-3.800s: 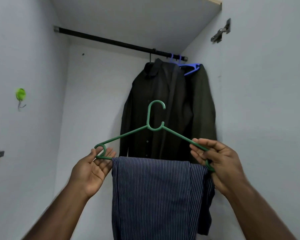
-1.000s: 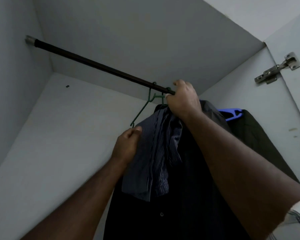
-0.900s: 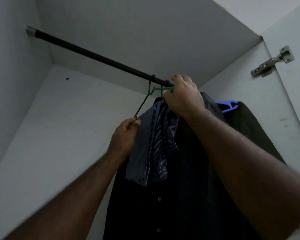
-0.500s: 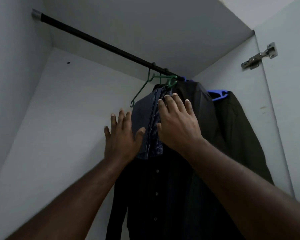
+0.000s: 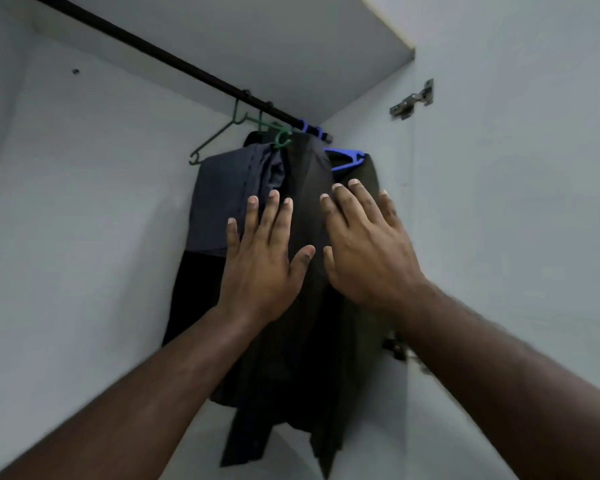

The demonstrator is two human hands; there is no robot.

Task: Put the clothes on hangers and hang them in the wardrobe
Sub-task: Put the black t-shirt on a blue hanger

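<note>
Hanging from the dark rail [image 5: 174,62] by a green hanger [image 5: 236,129], folded striped trousers [image 5: 222,199], draped over its bar beside a dark shirt [image 5: 305,188]. Reaching up with fingers spread and straight, gripping nothing: left hand [image 5: 260,261] in front of the trousers' lower edge, right hand [image 5: 364,244] before the dark shirt. Showing further right, a blue hanger [image 5: 347,160] and a wardrobe hinge [image 5: 411,100].
</note>
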